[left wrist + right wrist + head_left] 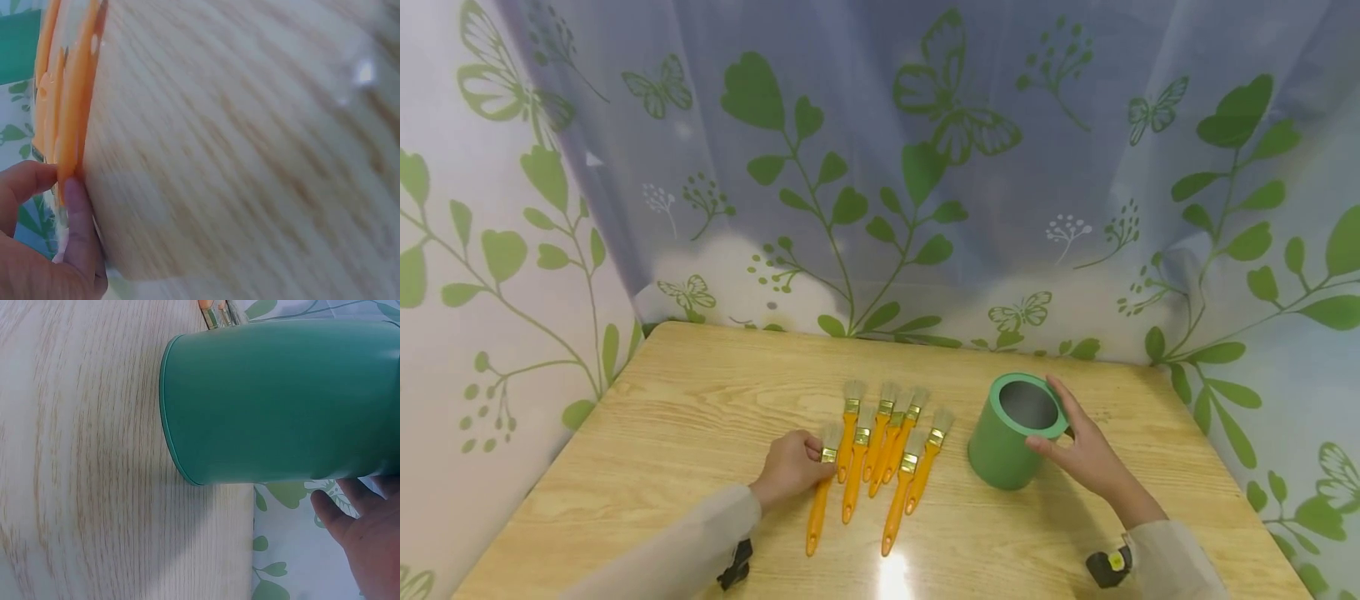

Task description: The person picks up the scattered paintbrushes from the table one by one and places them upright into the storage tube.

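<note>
My left hand (790, 467) pinches the leftmost paintbrush (817, 518) near its metal ferrule, thumb and fingers on either side. This brush has an orange handle and pale bristles pointing away from me. In the left wrist view, thumb and finger meet at the orange handle. Beside it on the right lie several similar paintbrushes (898, 508), handles towards me. Farther right, a green cylindrical container (1002, 454) stands upright, its grey inside showing through the open top. My right hand (1093, 457) holds its right side at the rim, thumb in front and fingers behind.
The brushes and container are on a light wood-grain table (685, 408). A curtain (865, 108) with green leaves and butterflies hangs behind the table's back edge and along both sides. Light glares off the table near its front.
</note>
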Motion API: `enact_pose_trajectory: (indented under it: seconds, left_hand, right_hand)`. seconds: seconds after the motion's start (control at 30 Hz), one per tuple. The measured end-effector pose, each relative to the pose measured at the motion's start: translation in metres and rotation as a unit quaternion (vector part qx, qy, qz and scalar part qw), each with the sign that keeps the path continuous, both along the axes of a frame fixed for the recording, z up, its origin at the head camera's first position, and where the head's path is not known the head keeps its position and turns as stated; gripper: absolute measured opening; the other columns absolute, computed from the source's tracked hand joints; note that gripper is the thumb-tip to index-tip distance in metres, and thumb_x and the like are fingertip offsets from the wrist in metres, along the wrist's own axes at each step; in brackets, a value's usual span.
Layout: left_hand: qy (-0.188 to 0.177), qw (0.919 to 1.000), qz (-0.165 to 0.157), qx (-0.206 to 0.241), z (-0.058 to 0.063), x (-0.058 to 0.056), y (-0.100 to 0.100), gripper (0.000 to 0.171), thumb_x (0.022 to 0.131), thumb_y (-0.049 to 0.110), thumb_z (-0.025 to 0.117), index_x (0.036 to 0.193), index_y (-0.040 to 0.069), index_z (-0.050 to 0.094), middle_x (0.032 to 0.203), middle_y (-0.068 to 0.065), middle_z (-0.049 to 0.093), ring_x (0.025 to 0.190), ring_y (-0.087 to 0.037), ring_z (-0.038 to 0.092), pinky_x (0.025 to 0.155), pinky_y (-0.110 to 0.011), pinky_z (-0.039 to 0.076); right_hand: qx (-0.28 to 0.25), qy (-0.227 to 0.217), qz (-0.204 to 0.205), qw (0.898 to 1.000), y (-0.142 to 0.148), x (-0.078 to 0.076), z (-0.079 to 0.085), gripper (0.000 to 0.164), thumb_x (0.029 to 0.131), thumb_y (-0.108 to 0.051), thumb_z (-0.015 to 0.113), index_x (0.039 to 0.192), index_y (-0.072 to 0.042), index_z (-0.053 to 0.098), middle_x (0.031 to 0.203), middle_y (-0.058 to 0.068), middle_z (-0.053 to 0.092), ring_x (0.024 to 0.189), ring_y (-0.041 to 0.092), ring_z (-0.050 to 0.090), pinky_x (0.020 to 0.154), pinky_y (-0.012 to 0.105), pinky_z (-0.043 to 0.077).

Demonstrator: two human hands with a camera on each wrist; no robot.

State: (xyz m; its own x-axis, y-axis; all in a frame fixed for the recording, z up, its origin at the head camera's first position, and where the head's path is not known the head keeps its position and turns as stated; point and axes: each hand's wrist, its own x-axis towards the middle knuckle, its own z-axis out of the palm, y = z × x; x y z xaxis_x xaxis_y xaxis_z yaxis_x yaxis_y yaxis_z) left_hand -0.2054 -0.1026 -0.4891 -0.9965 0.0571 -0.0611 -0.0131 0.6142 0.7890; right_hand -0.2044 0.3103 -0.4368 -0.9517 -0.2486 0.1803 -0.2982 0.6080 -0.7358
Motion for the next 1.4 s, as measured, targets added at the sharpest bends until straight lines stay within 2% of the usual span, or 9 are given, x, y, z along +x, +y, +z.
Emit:
enact_pose_trajectory:
  seconds: [0.37,0.57,0.8,1.0,1.2,1.3,1.33,1.4]
  left_hand:
    - [-0.015,0.9996,0.005,0.024,-0.004,-0.004,-0.009,0.020,0.075,0.007,0.079,0.087,-0.002,0.065,0.076,-0.004,0.060,0.068,-0.013,0.053,0.057,-0.023,0.049]
    - [-0.036,0.9982,0.018,0.044,-0.001,-0.008,-0.013,0.020,0.076,0.006,0.078,0.086,-0.001,0.063,0.076,-0.005,0.060,0.066,-0.013,0.054,0.056,-0.022,0.048]
    - [-0.059,0.9909,0.042,0.114,0.023,-0.017,-0.008,0.023,0.080,0.005,0.076,0.095,-0.004,0.062,0.086,-0.011,0.059,0.070,-0.016,0.060,0.062,-0.030,0.058]
    - [-0.064,0.9825,0.025,0.173,0.043,-0.022,0.005,0.023,0.084,0.005,0.072,0.100,-0.005,0.059,0.090,-0.014,0.057,0.068,-0.019,0.064,0.071,-0.041,0.059]
    - [-0.061,0.9742,0.015,0.217,0.057,-0.028,0.020,0.021,0.088,0.006,0.068,0.103,-0.005,0.059,0.090,-0.014,0.061,0.067,-0.017,0.064,0.072,-0.041,0.059]
    - [-0.055,0.9677,0.011,0.246,0.067,-0.031,0.027,0.021,0.089,0.009,0.067,0.104,-0.004,0.060,0.092,-0.015,0.065,0.071,-0.023,0.065,0.072,-0.038,0.059]
    - [-0.052,0.9660,0.009,0.253,0.071,-0.031,0.030,0.022,0.089,0.010,0.068,0.104,-0.004,0.060,0.092,-0.015,0.067,0.072,-0.024,0.066,0.072,-0.037,0.059]
    - [-0.040,0.9630,0.002,0.266,0.079,-0.032,0.035,0.022,0.090,0.011,0.067,0.104,-0.004,0.061,0.092,-0.016,0.069,0.073,-0.024,0.067,0.072,-0.035,0.059]
  right_hand:
    - [-0.027,-0.004,0.005,1.000,-0.003,-0.002,-0.004,0.091,0.089,-0.018,0.068,0.155,-0.018,0.006,0.155,0.027,0.016,0.135,0.053,0.024,0.096,0.073,0.032]
    - [-0.043,-0.008,0.005,0.999,-0.004,-0.001,-0.006,0.090,0.089,-0.015,0.068,0.155,-0.016,0.007,0.155,0.027,0.016,0.136,0.052,0.023,0.097,0.072,0.031]
    - [-0.070,-0.003,0.006,0.998,-0.004,-0.002,-0.009,0.089,0.089,-0.010,0.068,0.155,-0.016,0.009,0.153,0.026,0.020,0.134,0.049,0.027,0.098,0.073,0.029]
    - [-0.084,0.003,0.006,0.996,-0.004,-0.001,-0.011,0.086,0.089,-0.008,0.067,0.154,-0.010,0.011,0.148,0.027,0.029,0.127,0.045,0.038,0.098,0.069,0.033]
    - [-0.086,0.007,0.001,0.996,-0.005,-0.002,-0.011,0.085,0.088,-0.006,0.067,0.153,-0.007,0.012,0.144,0.026,0.033,0.124,0.043,0.042,0.098,0.067,0.035]
    - [-0.090,0.004,-0.001,0.996,-0.003,-0.002,-0.011,0.086,0.088,-0.006,0.068,0.153,-0.009,0.012,0.145,0.025,0.032,0.123,0.027,0.045,0.100,0.066,0.034]
    - [-0.094,0.004,0.000,0.996,-0.003,-0.003,-0.011,0.086,0.088,-0.006,0.068,0.153,-0.009,0.012,0.146,0.025,0.032,0.123,0.027,0.045,0.100,0.067,0.033]
    - [-0.097,0.004,0.000,0.995,-0.002,-0.003,-0.011,0.086,0.088,-0.005,0.068,0.154,-0.011,0.012,0.146,0.024,0.031,0.121,0.015,0.045,0.101,0.067,0.032]
